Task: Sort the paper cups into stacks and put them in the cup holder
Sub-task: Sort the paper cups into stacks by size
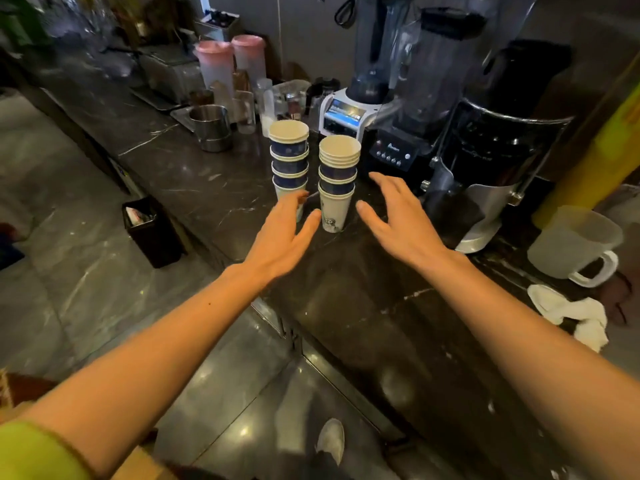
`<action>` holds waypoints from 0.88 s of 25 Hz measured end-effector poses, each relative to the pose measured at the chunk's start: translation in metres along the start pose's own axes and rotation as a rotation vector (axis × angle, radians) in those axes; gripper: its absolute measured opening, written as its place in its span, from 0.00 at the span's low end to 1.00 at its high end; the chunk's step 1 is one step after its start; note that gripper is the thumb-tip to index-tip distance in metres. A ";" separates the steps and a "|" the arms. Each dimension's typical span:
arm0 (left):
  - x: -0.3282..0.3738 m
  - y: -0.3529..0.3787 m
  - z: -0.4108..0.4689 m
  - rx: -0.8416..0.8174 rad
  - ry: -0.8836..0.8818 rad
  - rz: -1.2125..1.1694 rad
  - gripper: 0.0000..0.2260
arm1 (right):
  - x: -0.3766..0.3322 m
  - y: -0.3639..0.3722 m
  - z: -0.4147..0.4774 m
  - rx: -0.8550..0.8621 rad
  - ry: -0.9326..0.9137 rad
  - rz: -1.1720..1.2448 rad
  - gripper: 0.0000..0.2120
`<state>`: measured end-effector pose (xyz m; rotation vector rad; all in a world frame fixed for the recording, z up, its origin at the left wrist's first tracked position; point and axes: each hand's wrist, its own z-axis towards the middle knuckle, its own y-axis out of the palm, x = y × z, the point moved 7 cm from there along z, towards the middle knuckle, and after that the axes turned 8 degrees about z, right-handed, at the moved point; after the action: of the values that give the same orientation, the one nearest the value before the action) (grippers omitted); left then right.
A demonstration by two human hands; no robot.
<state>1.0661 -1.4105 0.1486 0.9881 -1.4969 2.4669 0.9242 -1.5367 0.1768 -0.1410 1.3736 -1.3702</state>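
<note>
Two upright stacks of paper cups stand side by side on the dark marble counter (214, 188). The left stack (289, 157) is blue-and-white with loosely nested cups. The right stack (338, 174) has tighter rims on top and a white printed cup at its base. My left hand (287, 233) is open, fingers spread, its fingertips in front of the left stack's base. My right hand (398, 220) is open just right of the right stack, apart from it. Neither hand holds anything. No cup holder is identifiable.
Behind the stacks stand two blenders (367, 81), a black coffee grinder (491, 157), a steel pitcher (211, 128) and pink-lidded jugs (216, 67). A frosted plastic jug (575, 244) and a white cloth (575, 317) lie at the right. A black bin (152, 233) sits on the floor left.
</note>
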 end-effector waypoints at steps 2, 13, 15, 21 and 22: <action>-0.003 0.015 0.027 -0.027 -0.012 -0.018 0.22 | 0.018 0.001 0.028 -0.007 0.017 0.049 0.28; -0.047 0.063 0.114 -0.062 -0.166 -0.172 0.29 | 0.083 0.026 0.131 -0.016 0.141 0.290 0.35; -0.054 0.072 0.118 -0.085 -0.171 -0.201 0.32 | 0.090 0.036 0.137 -0.044 0.170 0.319 0.37; -0.067 0.097 0.158 -0.127 -0.087 -0.289 0.37 | 0.100 0.045 0.167 -0.044 0.276 0.384 0.43; -0.070 0.102 0.167 -0.149 -0.079 -0.331 0.37 | 0.104 0.049 0.171 -0.037 0.317 0.413 0.43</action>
<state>1.1613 -1.5826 0.0826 1.2052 -1.3839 2.0807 1.0402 -1.7014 0.1331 0.3338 1.5839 -1.0474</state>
